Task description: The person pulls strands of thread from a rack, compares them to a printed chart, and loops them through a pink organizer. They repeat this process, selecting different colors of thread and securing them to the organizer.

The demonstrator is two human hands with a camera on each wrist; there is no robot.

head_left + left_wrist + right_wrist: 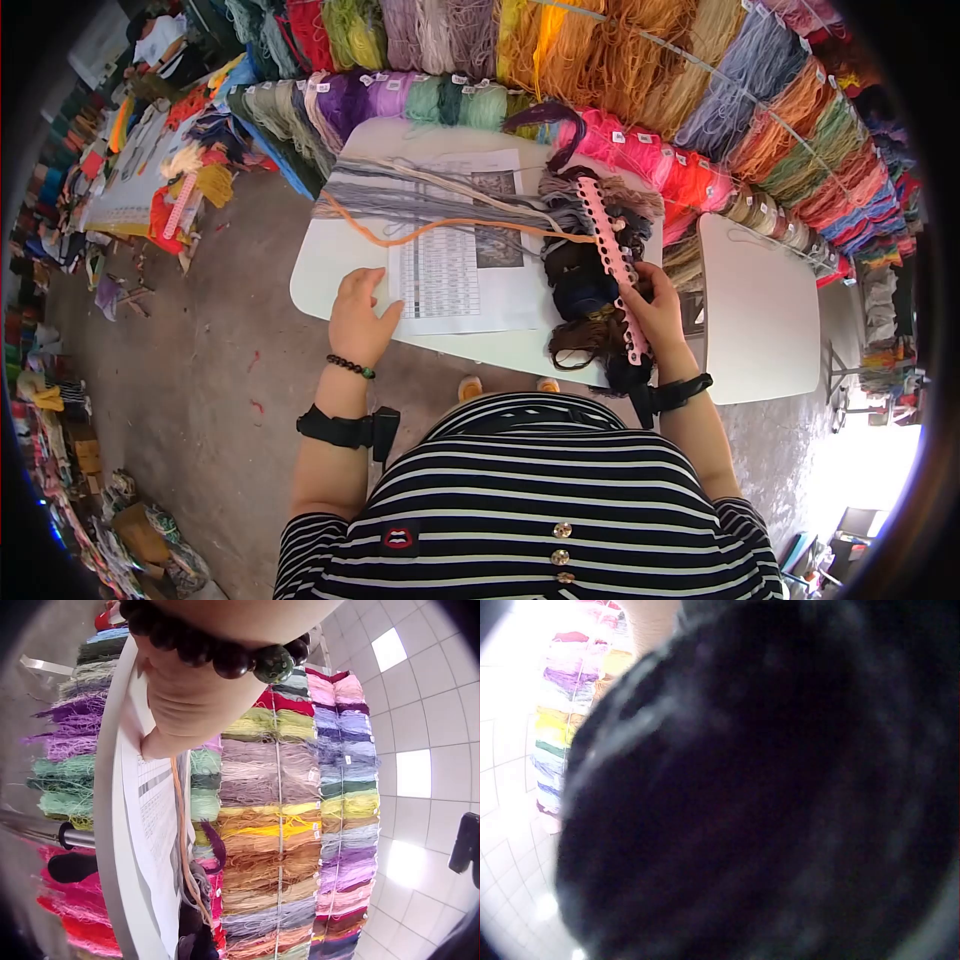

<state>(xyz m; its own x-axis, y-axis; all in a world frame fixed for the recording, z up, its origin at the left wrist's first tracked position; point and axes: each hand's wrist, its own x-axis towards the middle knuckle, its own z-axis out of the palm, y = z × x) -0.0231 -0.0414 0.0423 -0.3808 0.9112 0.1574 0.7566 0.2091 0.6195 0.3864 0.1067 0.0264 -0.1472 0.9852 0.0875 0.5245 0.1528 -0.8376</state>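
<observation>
A long pink strip [608,240] with holes along both edges lies over bundles of dark and grey yarn [580,285] at the table's right side. My right hand [658,310] holds the strip near its lower end, thumb on its face. An orange yarn strand [430,232] runs left from the strip, over grey yarn strands [370,205] and printed sheets [450,310]. My left hand [360,315], fingers relaxed and nothing in them, is beside the sheets' left edge. A dark blurred mass [750,795] hides the right hand's work in the right wrist view.
The white table [325,265] has rounded corners. Racks of colourful yarn hanks [600,60] stand close behind it. A second white panel [760,310] is at the right. At far left, another table [120,205] bears yarn and a pink strip; a person [165,45] is beyond.
</observation>
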